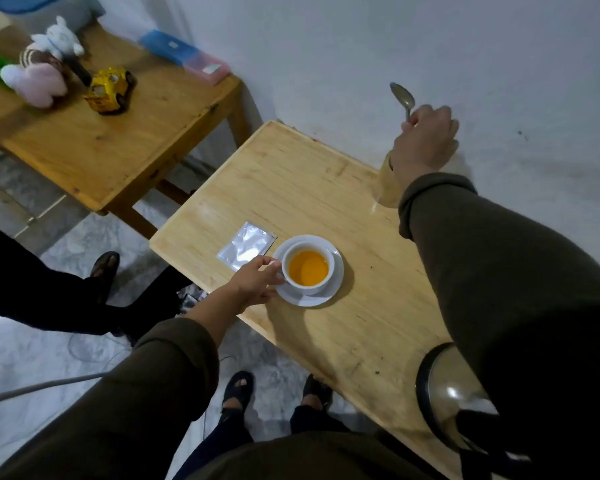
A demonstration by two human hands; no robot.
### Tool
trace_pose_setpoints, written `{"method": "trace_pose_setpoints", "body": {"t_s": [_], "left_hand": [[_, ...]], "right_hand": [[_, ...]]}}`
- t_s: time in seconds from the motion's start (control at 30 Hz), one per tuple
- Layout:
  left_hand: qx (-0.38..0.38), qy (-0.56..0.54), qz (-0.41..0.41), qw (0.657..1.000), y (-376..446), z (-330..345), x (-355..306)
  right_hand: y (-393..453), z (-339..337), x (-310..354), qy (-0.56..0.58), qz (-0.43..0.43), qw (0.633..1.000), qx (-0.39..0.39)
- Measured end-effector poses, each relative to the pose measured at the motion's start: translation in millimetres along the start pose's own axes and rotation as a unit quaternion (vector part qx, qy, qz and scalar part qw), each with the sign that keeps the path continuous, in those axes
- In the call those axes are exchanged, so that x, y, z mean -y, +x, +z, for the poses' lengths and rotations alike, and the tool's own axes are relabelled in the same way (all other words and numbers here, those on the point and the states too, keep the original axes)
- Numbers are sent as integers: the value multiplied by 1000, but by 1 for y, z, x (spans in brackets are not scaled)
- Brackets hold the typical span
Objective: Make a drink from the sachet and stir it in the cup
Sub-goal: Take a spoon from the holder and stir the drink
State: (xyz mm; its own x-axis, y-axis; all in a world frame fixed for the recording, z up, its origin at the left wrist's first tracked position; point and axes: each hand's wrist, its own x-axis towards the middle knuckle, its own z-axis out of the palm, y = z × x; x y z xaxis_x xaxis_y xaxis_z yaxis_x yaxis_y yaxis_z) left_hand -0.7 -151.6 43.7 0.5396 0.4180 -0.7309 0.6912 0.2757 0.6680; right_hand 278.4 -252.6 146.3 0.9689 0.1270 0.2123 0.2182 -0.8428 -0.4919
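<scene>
1. My left hand (257, 280) curls its fingers (274, 268) around the handle side of the white cup (307, 268) of orange drink, on its saucer (338, 271) on the table (291, 188).
2. My right hand (425, 140) grips the spoon (402, 97) raised, well apart from the cup.
3. The silver sachet (246, 245) lies flat just beside my left fingers.

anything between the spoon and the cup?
Nothing visible. The right hand holds the spoon up near the wall; bare table lies between it and the cup, steadied by the left hand.
</scene>
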Motion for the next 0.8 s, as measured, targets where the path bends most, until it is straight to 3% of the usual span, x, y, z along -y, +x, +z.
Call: {"method": "trace_pose_setpoints", "body": {"t_s": [0.13,0.23,0.4,0.53,0.7,0.73,0.8], "left_hand": [[23,2,15,1000,0,-2,-1],[41,30,18,999,2,-4,-3],[96,44,20,994,2,-10,-7],[134,52,20,989,8,-16,-7],[192,57,20,980,14,-23,-8],[199,65,20,978,16,-24,-9],[209,78,21,974,19,-25,-9]], "right_hand": [[-24,-24,14,37,-56,998,-19],[-59,-34,23,71,-57,995,31],[-139,-31,36,123,52,986,96],[-198,-29,42,272,247,917,154],[-232,-33,59,484,378,766,188],[-238,-31,61,505,375,756,182],[-249,-24,63,494,343,781,169]]}}
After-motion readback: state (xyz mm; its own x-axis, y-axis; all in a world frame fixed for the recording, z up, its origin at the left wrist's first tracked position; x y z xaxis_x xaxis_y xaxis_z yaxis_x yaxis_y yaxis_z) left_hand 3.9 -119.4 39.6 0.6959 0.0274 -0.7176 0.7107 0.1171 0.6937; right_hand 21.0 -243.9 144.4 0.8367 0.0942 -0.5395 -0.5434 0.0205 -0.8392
